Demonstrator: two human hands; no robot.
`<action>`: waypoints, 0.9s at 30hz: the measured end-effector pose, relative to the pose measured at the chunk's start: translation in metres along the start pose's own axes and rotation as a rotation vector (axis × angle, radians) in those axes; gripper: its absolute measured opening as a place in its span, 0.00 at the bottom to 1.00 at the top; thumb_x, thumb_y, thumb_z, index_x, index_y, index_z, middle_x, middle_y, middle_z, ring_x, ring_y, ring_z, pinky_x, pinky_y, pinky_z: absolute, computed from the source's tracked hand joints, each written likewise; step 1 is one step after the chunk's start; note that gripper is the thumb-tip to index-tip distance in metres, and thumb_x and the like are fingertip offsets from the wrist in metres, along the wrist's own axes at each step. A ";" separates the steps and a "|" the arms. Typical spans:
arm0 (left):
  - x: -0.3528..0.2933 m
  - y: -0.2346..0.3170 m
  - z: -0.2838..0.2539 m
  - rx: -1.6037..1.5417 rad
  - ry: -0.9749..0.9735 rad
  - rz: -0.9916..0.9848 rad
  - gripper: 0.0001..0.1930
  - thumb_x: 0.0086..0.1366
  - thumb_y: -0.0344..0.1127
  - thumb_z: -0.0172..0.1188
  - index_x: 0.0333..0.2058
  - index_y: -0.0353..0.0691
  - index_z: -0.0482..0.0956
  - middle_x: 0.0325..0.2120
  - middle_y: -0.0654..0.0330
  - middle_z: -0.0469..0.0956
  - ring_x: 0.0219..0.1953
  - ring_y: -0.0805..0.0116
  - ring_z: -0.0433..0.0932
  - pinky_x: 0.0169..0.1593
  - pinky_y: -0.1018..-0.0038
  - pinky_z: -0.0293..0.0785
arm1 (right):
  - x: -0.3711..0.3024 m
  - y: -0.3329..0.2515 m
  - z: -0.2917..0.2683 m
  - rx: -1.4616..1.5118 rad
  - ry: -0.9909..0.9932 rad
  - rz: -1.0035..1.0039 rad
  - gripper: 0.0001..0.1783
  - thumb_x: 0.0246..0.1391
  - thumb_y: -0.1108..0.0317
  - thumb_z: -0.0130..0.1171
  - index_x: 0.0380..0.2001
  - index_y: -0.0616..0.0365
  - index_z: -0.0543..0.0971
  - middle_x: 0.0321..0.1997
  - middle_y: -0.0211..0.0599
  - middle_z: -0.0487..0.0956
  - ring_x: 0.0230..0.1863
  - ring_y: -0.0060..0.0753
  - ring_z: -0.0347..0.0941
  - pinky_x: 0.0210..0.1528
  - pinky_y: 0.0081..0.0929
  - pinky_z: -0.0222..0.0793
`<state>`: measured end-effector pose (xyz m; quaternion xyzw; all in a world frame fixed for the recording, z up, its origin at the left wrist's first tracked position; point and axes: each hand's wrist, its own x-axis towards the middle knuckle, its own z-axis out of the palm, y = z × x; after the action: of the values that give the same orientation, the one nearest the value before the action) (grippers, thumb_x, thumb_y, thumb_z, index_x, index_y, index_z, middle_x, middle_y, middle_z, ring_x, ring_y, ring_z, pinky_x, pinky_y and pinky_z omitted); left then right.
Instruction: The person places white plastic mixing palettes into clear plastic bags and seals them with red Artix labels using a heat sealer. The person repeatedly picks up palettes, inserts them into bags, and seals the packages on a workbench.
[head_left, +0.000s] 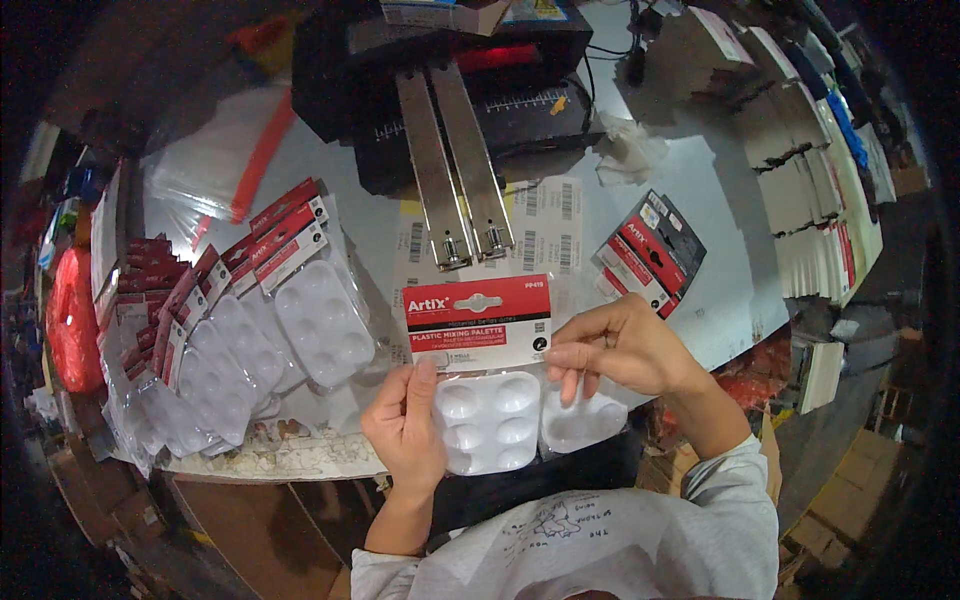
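Observation:
My left hand grips a packaged plastic mixing palette by the lower left of its red, black and white header card, thumb on the front. Below the card hangs the white palette with round wells, in clear wrap. At the card's lower right edge, my right hand has thumb and index fingertip pinched together. Whether anything is between them I cannot make out. Under its fingers, at the table's front edge, is another white palette, partly covered by that hand.
Several carded palettes lie overlapped at left, beside clear bags. A black machine with two metal rails stands over barcode label sheets. A dark card pack lies right, near stacked cards.

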<state>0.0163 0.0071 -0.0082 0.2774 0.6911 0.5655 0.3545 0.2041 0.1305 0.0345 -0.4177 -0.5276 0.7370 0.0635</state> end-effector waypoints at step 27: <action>0.084 -0.011 -0.072 0.127 0.300 -0.152 0.11 0.63 0.35 0.50 0.40 0.35 0.75 0.34 0.63 0.75 0.36 0.75 0.70 0.43 0.76 0.66 | 0.033 0.019 -0.094 -0.739 1.043 -0.647 0.10 0.57 0.66 0.49 0.33 0.64 0.69 0.30 0.45 0.74 0.32 0.41 0.74 0.33 0.29 0.67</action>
<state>-0.0910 0.0282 -0.0261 0.1587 0.7894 0.5275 0.2711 0.2538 0.2081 -0.0086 -0.5323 -0.7410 0.1586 0.3772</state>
